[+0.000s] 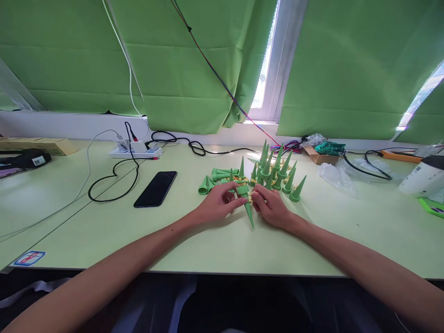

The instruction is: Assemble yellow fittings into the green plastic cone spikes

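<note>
The fingers [228,187] of my left hand [218,203] are closed around the wide collar end of a green, pointed cone, which looks like plastic [249,213], with the thumb on the near side and the index finger over the far side. The cone is above the pale green tabletop [194,247], between my two hands, and it is tilted so that its sharp tip points down and toward me. The fingers of my right hand [272,206] are bent nearly together, and at their tips I seem to pinch a small yellow piece [252,199], just beside the collar. I cannot tell if this piece is already seated in the cone or only touches it.

I judge that the step in hand is the fitting of this yellow piece to the cone. The next move, in my opinion, calls for a steady left hold and a careful, straight push or turn by the right fingertips.

Behind my hands, a group of similar green cones [266,170] stands with tips upward, while to the left of it other green cones [222,175] lie on their sides, near loose yellow pieces [236,179].
</note>
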A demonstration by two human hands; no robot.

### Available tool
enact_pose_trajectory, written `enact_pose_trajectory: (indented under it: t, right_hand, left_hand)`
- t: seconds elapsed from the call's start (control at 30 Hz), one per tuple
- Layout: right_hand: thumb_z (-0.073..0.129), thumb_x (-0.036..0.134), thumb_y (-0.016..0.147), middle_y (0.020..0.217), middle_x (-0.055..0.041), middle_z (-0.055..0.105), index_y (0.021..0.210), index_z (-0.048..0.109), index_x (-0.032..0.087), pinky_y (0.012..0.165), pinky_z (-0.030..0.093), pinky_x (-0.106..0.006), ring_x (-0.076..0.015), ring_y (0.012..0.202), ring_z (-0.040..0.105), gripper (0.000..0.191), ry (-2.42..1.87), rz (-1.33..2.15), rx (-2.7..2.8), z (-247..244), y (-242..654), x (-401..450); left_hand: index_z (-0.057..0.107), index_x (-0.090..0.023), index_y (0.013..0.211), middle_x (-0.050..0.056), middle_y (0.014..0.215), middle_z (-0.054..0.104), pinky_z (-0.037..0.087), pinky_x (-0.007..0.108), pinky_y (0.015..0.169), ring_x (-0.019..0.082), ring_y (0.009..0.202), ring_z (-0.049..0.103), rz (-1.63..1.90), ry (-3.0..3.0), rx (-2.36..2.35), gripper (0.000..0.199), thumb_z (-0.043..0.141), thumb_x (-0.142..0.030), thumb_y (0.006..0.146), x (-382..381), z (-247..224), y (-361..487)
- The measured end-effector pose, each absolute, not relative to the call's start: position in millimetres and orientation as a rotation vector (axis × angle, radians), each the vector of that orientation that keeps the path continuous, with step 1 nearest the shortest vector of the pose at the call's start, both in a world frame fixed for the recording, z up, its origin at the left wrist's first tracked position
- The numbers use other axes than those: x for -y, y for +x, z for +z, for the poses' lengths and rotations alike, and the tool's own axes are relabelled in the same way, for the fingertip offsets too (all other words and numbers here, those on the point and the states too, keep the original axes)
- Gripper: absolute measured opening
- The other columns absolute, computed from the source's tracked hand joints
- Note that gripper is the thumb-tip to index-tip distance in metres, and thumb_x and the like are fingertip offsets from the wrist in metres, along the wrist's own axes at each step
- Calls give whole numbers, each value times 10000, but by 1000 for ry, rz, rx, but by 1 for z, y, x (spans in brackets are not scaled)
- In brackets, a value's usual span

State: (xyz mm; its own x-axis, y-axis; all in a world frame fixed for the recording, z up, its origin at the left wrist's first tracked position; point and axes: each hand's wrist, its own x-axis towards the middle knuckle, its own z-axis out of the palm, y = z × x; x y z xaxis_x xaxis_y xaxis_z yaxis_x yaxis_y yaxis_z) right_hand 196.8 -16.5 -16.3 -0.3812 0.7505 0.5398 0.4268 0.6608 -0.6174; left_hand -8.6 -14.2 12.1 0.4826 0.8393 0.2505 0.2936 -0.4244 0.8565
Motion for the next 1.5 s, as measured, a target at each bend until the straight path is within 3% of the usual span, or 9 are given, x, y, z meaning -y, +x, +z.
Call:
enact_pose_trajectory:
  t: [0.43,0.6,0.77,1.0,1.33,1.5]
  right_hand:
    - [279,478,1059,536,33,518,695,393,230,549,376,-278,-116,474,445,455,-889,573,2008,-15,197,18]
    - [260,473,1066,549,32,532,707,404,229,564,383,-276,-115,478,459,458,-907,567,1996,-16,197,17]
    - [269,427,1073,552,36,530,698,398,229,573,378,-268,-110,480,456,444,-911,526,1984,-16,196,17]
    - [327,366,1061,559,39,535,692,396,229,562,370,-252,-106,486,450,400,-903,490,1949,-16,194,16]
    - [377,327,1043,593,42,553,799,492,225,564,374,-244,-110,505,468,289,-885,448,1978,-16,196,14]
    - [383,323,1044,604,42,542,817,516,220,579,377,-240,-108,520,465,282,-864,472,2040,-14,196,15]
  left_hand:
    - [582,-199,1098,-4,851,557,431,195,556,75,621,498,1142,2397,-764,212,626,-307,922,7,4,-12]
    - [577,-190,1076,-5,835,570,411,201,546,77,608,498,1100,2354,-870,189,615,-296,925,10,9,-10]
    - [531,-186,1026,-29,758,555,388,204,518,76,559,485,1044,2227,-941,224,627,-351,907,15,14,-7]
    - [486,-179,780,-53,577,458,341,203,484,80,504,430,886,2031,-941,315,587,-442,919,12,13,-9]
    - [657,-110,857,49,747,606,345,205,380,94,475,553,713,1572,-760,576,418,-623,962,7,10,-9]
    - [628,-98,708,44,519,557,355,206,368,99,403,507,656,1516,-750,717,322,-699,953,3,10,-9]
